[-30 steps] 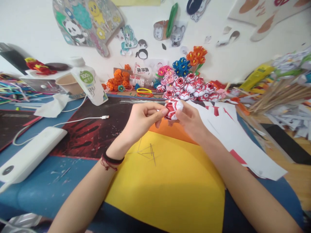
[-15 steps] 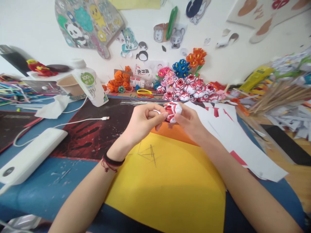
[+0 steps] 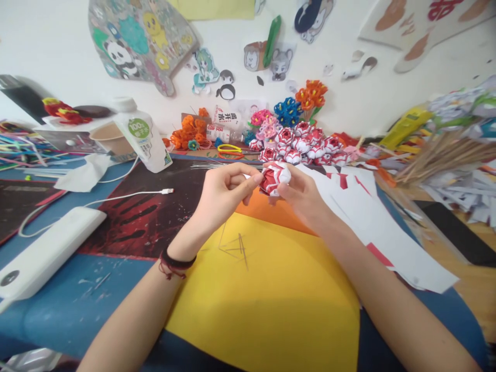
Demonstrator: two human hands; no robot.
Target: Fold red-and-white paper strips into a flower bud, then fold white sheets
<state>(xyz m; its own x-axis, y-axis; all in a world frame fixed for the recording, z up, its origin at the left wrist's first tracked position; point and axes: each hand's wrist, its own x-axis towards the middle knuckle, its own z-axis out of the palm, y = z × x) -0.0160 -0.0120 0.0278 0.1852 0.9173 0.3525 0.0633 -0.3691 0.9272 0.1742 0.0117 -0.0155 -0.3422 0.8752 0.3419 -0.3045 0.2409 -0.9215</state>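
Below my hands the yellow sheet (image 3: 271, 305) lies flat and open across the lower middle of the frame. A pile of paper flowers (image 3: 300, 144) blocks the upper centre. A white bottle (image 3: 145, 137) stands upper left, a power bank (image 3: 44, 253) lower left, and paper strips (image 3: 380, 222) crowd the right.

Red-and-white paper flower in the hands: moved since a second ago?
No. The paper flower stays pinched between the left hand and right hand, above the orange sheet, just in front of the finished flowers.
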